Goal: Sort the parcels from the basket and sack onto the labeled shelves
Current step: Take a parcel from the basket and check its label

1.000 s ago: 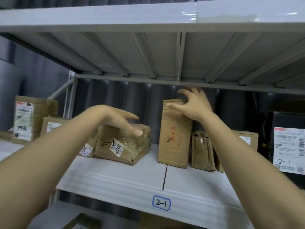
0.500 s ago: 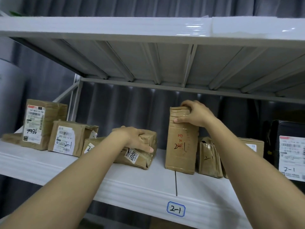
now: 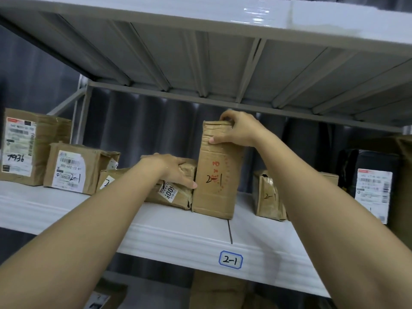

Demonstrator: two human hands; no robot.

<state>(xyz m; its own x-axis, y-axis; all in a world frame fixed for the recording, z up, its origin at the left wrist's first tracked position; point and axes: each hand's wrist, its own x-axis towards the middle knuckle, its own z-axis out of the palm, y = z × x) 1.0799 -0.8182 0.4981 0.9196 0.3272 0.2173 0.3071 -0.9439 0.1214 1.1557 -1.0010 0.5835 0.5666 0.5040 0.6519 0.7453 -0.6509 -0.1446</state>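
Front edge of the white shelf (image 3: 156, 230) carries the 2-1 label (image 3: 230, 259). Just behind it, the left hand (image 3: 172, 169) lies flat-fingered on the low taped parcel (image 3: 176, 192), which touches the tall upright box (image 3: 217, 172) marked 2-1. The right hand (image 3: 238, 130) grips that box's top, thumb on front. Further back right, a small brown parcel (image 3: 268, 197) and a black parcel (image 3: 370, 184)

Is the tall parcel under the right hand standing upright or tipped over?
Upright. The tall parcel stands on its short end on the shelf, right hand gripping its top.
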